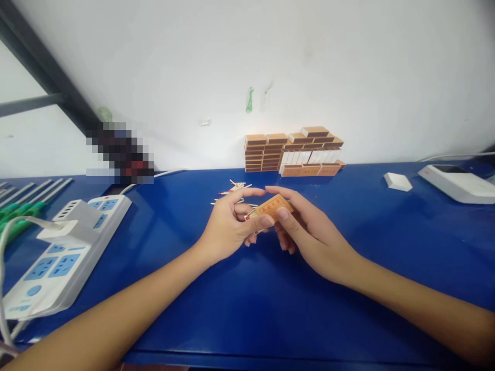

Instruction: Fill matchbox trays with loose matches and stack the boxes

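Note:
Between my two hands is an orange matchbox (pixel 274 205), held above the blue table. Its left end is partly open, and red-tipped matches (pixel 250 215) show there. My left hand (pixel 234 222) closes on that end, with the thumb along the lower edge. My right hand (pixel 309 226) grips the right part of the box, its thumb pressed on the printed face. Loose matches (pixel 236 189) lie scattered on the table just behind my left hand. How full the box is cannot be seen.
Stacked matchboxes (pixel 292 154) stand against the wall. A power strip (pixel 77 257) with a plugged-in charger and cables lies at left, beside green-handled tools (pixel 23 219). A small white block (pixel 398 181) and a white device (pixel 458 184) sit at right on the blue table (pixel 240 314).

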Demonstrator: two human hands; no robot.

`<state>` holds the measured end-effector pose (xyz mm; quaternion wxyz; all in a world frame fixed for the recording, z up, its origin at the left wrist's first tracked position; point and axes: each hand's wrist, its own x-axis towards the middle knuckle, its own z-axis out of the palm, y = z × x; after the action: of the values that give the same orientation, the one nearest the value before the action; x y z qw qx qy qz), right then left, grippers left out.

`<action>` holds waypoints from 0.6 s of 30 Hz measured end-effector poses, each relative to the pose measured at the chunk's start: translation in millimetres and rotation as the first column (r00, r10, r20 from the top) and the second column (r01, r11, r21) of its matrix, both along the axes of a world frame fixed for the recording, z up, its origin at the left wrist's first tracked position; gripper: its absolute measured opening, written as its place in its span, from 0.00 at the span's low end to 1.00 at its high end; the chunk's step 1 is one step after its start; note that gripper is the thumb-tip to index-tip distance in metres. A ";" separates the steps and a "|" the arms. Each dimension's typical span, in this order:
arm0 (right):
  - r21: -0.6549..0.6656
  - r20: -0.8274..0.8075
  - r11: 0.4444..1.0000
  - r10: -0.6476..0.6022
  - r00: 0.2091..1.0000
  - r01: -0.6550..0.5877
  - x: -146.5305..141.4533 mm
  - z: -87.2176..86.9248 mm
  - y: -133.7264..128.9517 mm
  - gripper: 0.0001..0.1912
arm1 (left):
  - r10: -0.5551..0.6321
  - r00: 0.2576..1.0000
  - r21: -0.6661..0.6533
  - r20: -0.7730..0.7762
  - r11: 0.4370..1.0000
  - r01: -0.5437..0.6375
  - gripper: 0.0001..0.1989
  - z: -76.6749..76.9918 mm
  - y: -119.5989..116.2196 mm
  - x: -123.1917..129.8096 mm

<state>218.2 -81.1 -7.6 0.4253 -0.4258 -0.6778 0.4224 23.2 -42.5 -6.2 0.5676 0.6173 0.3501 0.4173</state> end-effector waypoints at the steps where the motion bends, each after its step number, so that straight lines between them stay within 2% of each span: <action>1: -0.017 -0.003 0.999 0.031 1.000 -0.031 -1.6 1.5 -4.2 0.31 | 0.010 1.000 0.023 0.011 1.000 -0.010 0.41 -0.5 -1.4 0.2; 4: -0.051 -0.005 0.980 0.193 0.981 -0.193 -8.1 9.3 -18.1 0.30 | 0.032 0.998 0.086 0.050 0.996 -0.036 0.45 0.5 -8.7 1.0; 6: -0.040 0.034 0.938 0.346 0.938 -0.345 -13.4 13.6 -25.4 0.23 | 0.041 0.997 0.124 0.062 0.991 -0.049 0.45 3.7 -14.7 1.8; 8: -0.035 0.082 0.903 0.429 0.900 -0.427 -18.2 14.7 -29.0 0.14 | 0.065 0.996 0.125 0.056 0.990 -0.071 0.40 7.4 -19.0 3.3; 10: -0.058 0.098 0.914 0.405 0.909 -0.401 -21.4 12.3 -28.7 0.10 | 0.120 0.992 0.096 0.037 0.988 -0.123 0.35 9.5 -19.4 5.7; 13: -0.084 0.121 0.954 0.295 0.948 -0.287 -23.0 5.7 -23.8 0.09 | 0.218 0.976 0.056 -0.016 0.975 -0.217 0.30 7.3 -12.9 9.9; 18: -0.009 0.233 0.984 0.173 0.957 -0.176 -20.9 -0.5 -13.8 0.10 | 0.249 0.968 0.091 -0.023 0.965 -0.246 0.28 -3.4 -2.1 11.3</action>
<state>197.3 -94.9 -8.1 0.3065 -0.4086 -0.7604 0.4012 34.5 -44.6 -9.6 0.4775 0.6000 0.4156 0.4892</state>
